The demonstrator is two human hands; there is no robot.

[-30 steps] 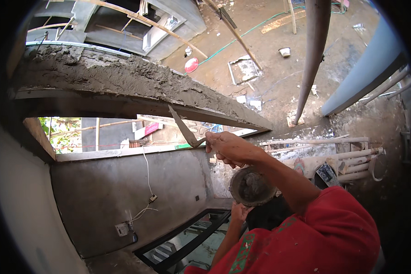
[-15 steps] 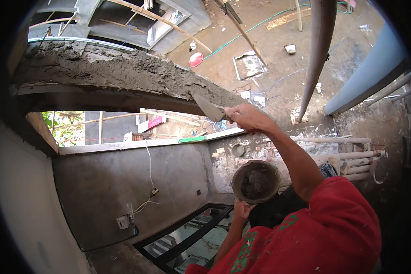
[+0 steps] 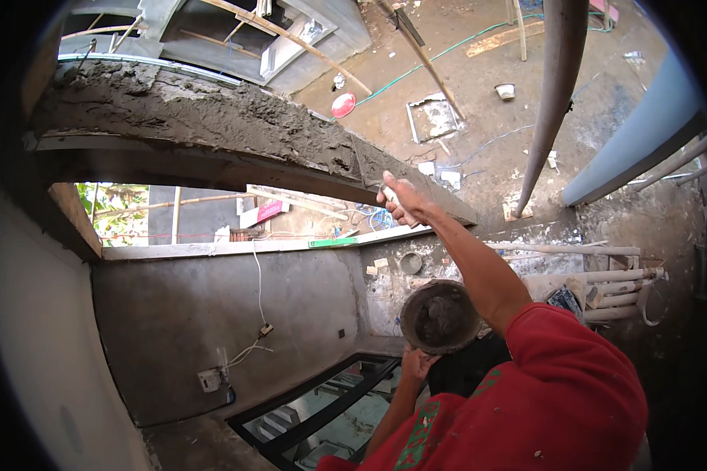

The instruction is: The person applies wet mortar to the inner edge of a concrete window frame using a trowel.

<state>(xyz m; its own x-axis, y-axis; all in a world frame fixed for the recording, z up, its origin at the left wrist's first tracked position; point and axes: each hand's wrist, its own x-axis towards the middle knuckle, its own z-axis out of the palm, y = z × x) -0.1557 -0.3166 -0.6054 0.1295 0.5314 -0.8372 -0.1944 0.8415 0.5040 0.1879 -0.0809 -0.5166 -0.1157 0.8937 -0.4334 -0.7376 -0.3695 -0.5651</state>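
My right hand (image 3: 404,202) is closed round the pale handle of a trowel (image 3: 390,195). Its blade is turned nearly edge-on against a ledge of wet grey mortar (image 3: 220,114), close to the ledge's right part. Rough, lumpy mortar covers the left stretch of the ledge; the part by the trowel looks smoother. Lower down, my left hand (image 3: 418,362) grips the near rim of a round, dark bucket (image 3: 407,328), with some of its fingers hidden beneath. A heap of mortar (image 3: 440,312) lies inside the bucket.
A grey pole (image 3: 554,102) and a thick blue-grey pipe (image 3: 640,145) rise on the right. Below the ledge is a wall opening with a pale sill (image 3: 212,250). A dark-framed glass panel (image 3: 314,416) lies low down. White pipes (image 3: 613,290) are stacked at right.
My right hand has shifted slightly left and down, and the trowel has turned from showing its flat face to nearly edge-on. My left hand keeps holding the bucket.
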